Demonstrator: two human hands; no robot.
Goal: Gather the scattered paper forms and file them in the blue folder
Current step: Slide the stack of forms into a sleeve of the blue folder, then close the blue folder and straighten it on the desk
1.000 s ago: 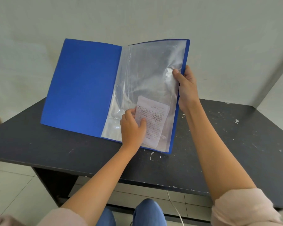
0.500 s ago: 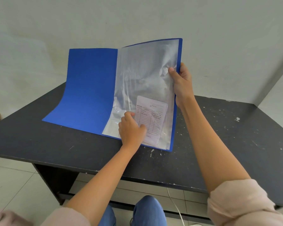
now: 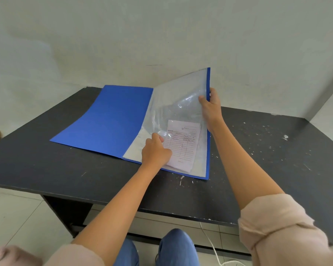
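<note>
The blue folder (image 3: 108, 120) lies open on the counter (image 3: 267, 160). A paper form (image 3: 183, 144) sits inside its clear sleeve (image 3: 179, 104). The left hand (image 3: 155, 152), curled, presses the form's left edge. The right hand (image 3: 211, 110) grips the folder's raised right edge.

A dark grey, matte rectangular table (image 3: 258, 160), its top flecked with white paint chips and scratches, stands against a pale wall above a light tiled floor (image 3: 13, 217). Directly on it lies an open blue plastic folder (image 3: 104, 121): the left cover rests flat on the tabletop, while the right cover with its clear plastic sleeves (image 3: 177, 104) is tilted upward off the surface, its lower edge touching the table. A pale printed paper form (image 3: 183, 144) sits inside the sleeves near that lower edge.
</note>
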